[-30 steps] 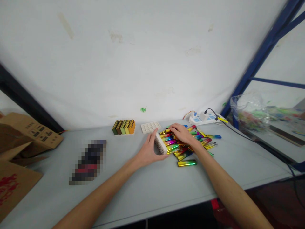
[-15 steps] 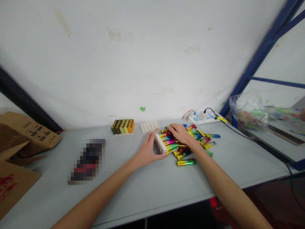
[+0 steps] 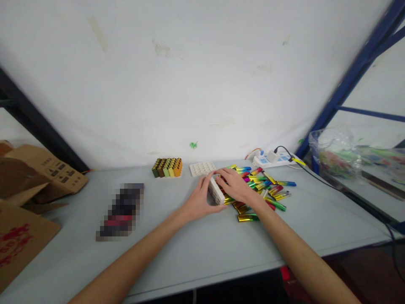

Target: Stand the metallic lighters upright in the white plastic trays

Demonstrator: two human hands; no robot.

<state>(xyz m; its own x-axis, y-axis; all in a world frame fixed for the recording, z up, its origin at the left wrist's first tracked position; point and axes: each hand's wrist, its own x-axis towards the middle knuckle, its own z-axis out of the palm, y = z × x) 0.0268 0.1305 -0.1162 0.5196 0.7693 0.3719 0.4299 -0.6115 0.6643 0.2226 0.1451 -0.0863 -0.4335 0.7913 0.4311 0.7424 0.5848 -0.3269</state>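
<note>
Landmark: the pile point(image 3: 263, 184) of shiny coloured pieces on the table point(image 3: 177, 261). My left hand point(image 3: 199, 200) is at the pile's left side, clamped on the tray point(image 3: 217, 193): thumb on the near end, fingers on the far end. Tray is white, holed, tipped up on edge, one face toward the pile. My right hand point(image 3: 234, 185) is over the pile's left part, fingers bent, tips right by the tray's pile-side face and over the pieces there. Can't tell if those fingers are pinched on anything; they hide what's under them. One yellow-green piece point(image 3: 247, 218) lies at the pile's near edge, under my right forearm's line of view. Spare tray point(image 3: 202, 169), white with rows of hollows, lies flat behind and left of the pile. Further left of the pile, a block point(image 3: 167, 168) of upright pieces, dark green through orange, on a white base. Power strip point(image 3: 268, 158) is behind the pile, right side, plug in, black cable running off right. Pixelated item point(image 3: 122, 211) and cardboard box point(image 3: 63, 173) are well left of the pile; clear bag point(image 3: 335, 147) well right.
</note>
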